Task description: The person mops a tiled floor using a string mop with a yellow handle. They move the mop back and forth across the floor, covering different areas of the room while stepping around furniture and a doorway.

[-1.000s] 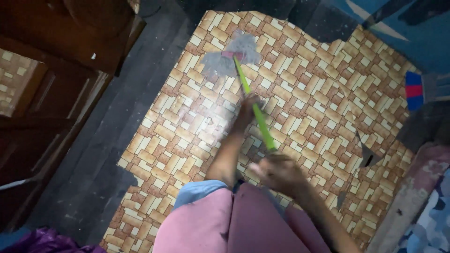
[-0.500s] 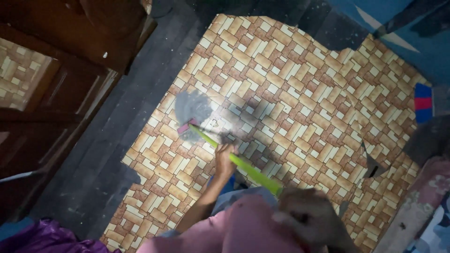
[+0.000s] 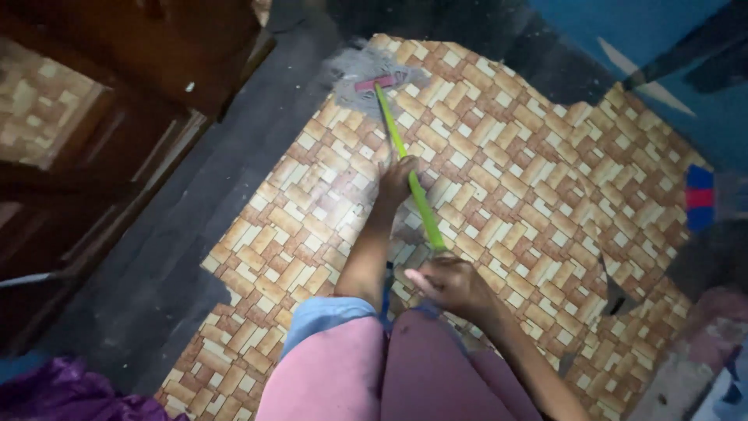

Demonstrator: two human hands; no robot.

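We hold a mop with both hands. Our left hand is wrapped around the green handle about midway along it, arm stretched forward. Our right hand is closed over the near end of the handle, close to our body. The handle runs from that hand up and to the left, ending in a pink clamp with the grey mop head spread flat on the floor.

The mop head lies at the far edge of the mat, a sheet patterned in tan and cream blocks, and partly overlaps the dark bare floor beyond it. The mat's edges are ragged: a bite is missing at the lower left, and on the right we see a torn flap standing open with dark floor showing through.

To the left, just beside the dark strip of floor, stands brown wooden furniture; its corner juts out near the mop head. A blue wall rises at the upper right, and a small blue and red thing rests at the mat's right edge. A purple cloth lies in the lower left corner. A patterned fabric edge shows at the lower right, too blurred to tell apart. Our pink clothing fills the bottom of the view.
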